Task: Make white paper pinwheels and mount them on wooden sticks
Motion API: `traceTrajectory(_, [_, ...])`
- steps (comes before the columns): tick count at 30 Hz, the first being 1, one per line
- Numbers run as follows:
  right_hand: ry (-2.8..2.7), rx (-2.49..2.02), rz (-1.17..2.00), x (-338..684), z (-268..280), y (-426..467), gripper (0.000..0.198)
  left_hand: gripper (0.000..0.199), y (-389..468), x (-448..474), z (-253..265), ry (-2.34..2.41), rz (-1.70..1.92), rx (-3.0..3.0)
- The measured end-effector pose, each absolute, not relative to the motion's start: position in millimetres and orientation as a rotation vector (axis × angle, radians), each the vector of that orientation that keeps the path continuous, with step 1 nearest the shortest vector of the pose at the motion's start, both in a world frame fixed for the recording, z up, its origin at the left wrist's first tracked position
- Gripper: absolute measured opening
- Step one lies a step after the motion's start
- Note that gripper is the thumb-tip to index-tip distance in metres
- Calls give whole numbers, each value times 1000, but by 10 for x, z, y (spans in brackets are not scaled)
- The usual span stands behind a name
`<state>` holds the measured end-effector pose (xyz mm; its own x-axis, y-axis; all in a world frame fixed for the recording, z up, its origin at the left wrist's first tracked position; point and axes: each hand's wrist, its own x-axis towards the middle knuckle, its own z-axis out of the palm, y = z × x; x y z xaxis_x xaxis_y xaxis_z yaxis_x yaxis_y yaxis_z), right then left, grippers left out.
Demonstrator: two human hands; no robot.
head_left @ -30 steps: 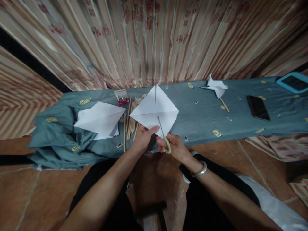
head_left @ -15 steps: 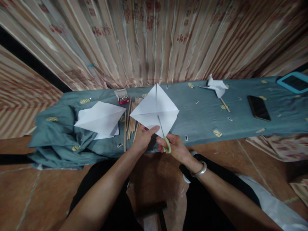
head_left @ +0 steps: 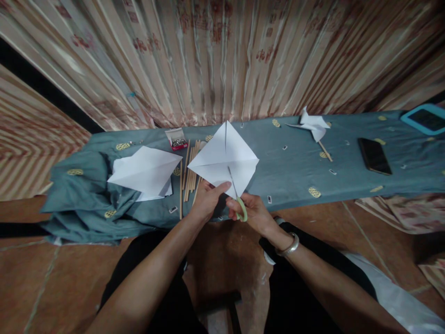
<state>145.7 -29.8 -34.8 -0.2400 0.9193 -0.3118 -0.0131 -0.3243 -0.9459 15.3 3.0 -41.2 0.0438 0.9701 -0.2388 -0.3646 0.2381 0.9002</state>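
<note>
White paper square (head_left: 222, 160), turned corner-on above the teal cloth (head_left: 288, 171), slit at its far corner! Our left hand (head_left: 208, 198) pinches its near-left edge, thumb on top, other fingers tucked underneath; our right hand (head_left: 251, 209) has its fingers curled around green-handled scissors (head_left: 244, 208), blade over the near corner. Off left, we've got wooden sticks (head_left: 191, 178), a red box (head_left: 179, 147) of small metal pieces (head_left: 178, 142), more folded paper (head_left: 144, 171); over to the right, a paper pinwheel (head_left: 314, 125), then a smartphone (head_left: 374, 156).

Over the near edge of the worktop (head_left: 288, 171), the left hand (head_left: 206, 202) pinches a creased white sheet (head_left: 213, 155) and the right hand (head_left: 255, 214) holds green-handled scissors (head_left: 244, 211), blade across it; a paper pinwheel (head_left: 315, 126) lies toward the far edge.
</note>
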Motion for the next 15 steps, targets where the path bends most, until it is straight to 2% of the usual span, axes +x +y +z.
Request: traceTrajectory(15, [-1245,-1256,1676,1475,-426,-322,46,24,80,121,-419,1042,1267,721])
